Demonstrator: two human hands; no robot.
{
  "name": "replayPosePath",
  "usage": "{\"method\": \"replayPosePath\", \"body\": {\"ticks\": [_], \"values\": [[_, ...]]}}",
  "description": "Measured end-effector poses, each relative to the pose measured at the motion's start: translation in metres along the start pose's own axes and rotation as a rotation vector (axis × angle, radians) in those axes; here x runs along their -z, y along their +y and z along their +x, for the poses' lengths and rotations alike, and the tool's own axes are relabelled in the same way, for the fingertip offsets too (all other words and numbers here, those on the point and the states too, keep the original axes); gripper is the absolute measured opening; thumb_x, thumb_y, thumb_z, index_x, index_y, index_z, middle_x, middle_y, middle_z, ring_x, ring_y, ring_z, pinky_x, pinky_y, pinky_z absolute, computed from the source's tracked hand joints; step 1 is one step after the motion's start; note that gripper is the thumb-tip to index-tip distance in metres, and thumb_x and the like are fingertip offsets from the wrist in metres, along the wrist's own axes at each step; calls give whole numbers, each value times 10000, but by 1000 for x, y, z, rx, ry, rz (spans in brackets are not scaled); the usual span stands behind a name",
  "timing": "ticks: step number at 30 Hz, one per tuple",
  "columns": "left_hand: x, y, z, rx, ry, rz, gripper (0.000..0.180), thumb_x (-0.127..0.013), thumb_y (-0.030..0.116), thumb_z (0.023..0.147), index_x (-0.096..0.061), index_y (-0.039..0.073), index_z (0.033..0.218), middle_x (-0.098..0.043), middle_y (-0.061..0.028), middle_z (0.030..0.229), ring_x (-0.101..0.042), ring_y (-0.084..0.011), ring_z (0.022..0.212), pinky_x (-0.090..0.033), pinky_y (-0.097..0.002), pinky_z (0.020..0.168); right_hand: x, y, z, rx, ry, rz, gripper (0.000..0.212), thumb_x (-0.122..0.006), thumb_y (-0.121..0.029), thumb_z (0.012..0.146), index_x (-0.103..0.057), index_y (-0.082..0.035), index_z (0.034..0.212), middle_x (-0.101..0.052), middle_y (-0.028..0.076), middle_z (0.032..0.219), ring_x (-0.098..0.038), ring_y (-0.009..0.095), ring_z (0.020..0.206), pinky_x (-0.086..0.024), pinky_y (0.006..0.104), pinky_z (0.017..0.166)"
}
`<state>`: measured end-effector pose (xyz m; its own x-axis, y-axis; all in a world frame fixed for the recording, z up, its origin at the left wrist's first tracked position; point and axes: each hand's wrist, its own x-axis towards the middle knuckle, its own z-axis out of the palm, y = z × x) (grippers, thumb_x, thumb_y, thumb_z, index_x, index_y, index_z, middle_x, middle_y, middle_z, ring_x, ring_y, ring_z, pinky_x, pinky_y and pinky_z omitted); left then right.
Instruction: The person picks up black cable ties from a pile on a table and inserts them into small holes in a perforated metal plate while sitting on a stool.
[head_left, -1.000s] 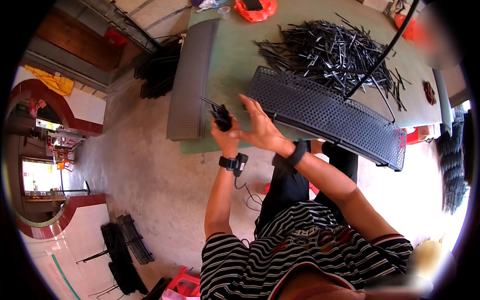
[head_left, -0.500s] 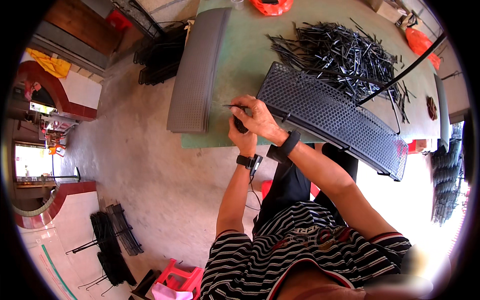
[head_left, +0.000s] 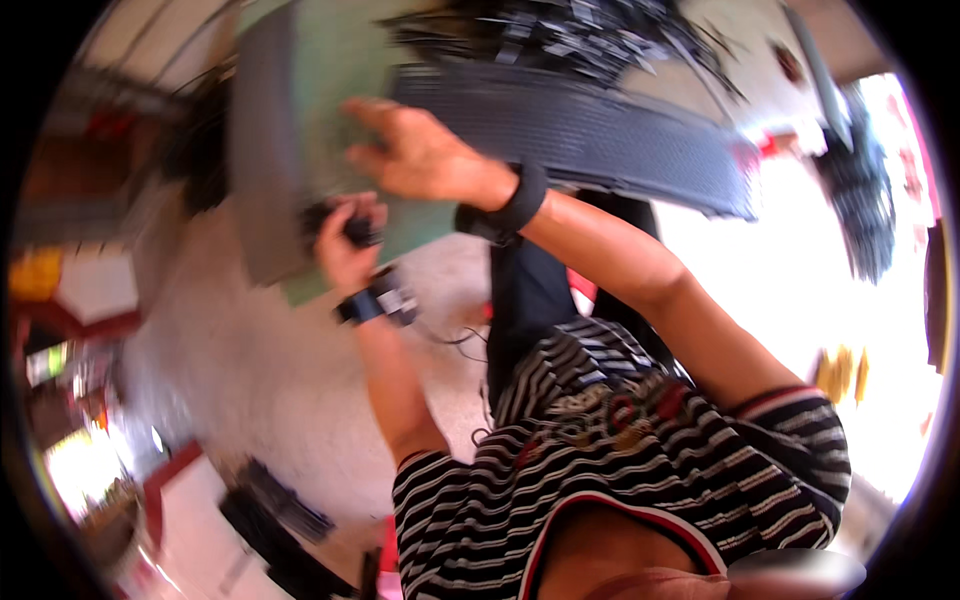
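My left hand (head_left: 348,248) is closed around a dark, lumpy black thing (head_left: 361,228) at the table's near edge, too blurred to name. Up and to the right, my right hand (head_left: 420,152) is spread over the green tabletop (head_left: 340,70), its fingers apart and nothing visible in them. Close beyond that hand lies a long black perforated panel (head_left: 590,125). A stack of grey perforated sheets (head_left: 262,150) rests along the table's left side, beside my left hand. Motion blurs both hands.
A heap of thin black strips (head_left: 560,35) covers the table's far part. Dark racks (head_left: 205,150) stand left of the table, and more black pieces (head_left: 275,515) lie on the floor at lower left. Black stacked items (head_left: 862,190) stand at the right. A cable (head_left: 465,340) hangs below my left wrist.
My hands, together before, are now apart. The right one has opened, and the thin dark piece at its fingers no longer shows. The left still grips the dark thing. The whole view has shifted.
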<state>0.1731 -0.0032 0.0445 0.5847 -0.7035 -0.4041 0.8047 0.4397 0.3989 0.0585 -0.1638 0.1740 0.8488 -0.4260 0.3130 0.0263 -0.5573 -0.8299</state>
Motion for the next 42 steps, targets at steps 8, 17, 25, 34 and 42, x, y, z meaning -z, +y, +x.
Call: {"method": "replayPosePath", "body": {"ticks": [8,17,25,34,42], "values": [[1,31,-29,45,-132,94,253,-552,70,864,-509,68,1114,-492,-21,828,-400,-140,666,-372,-277,605,253,12,-175,-271,123,462,470,-451,-326,930,-446,45,1219,-542,186,1165,-567,300,1038,-481,397,864],[-46,7,-48,134,-106,184,211,-572,136,863,-521,66,1055,-500,-14,803,-418,-137,671,-389,-286,618,370,-67,-323,-164,1078,193,385,-406,-282,944,-468,19,1177,-572,163,1094,-565,242,976,-483,332,801],[-69,0,-65,49,40,438,193,-554,123,870,-530,81,1057,-494,-17,796,-442,-139,663,-407,-259,590,401,19,-359,-470,1108,550,377,-388,-276,952,-504,47,1110,-596,184,1018,-611,265,894,-523,365,770],[-34,4,-21,29,368,901,138,-671,75,747,-541,66,793,-513,-24,685,-473,-131,557,-392,-274,504,398,53,-381,-678,1019,380,317,-498,-212,912,-533,-12,1156,-620,116,1045,-616,177,895,-510,285,760],[-30,3,45,-257,683,2181,372,-731,286,660,-599,-40,783,-646,-184,829,-638,-327,752,-505,-409,657,404,64,-396,-670,901,386,328,-488,-172,922,-495,36,1175,-607,118,1016,-598,143,800,-508,245,700]]}}
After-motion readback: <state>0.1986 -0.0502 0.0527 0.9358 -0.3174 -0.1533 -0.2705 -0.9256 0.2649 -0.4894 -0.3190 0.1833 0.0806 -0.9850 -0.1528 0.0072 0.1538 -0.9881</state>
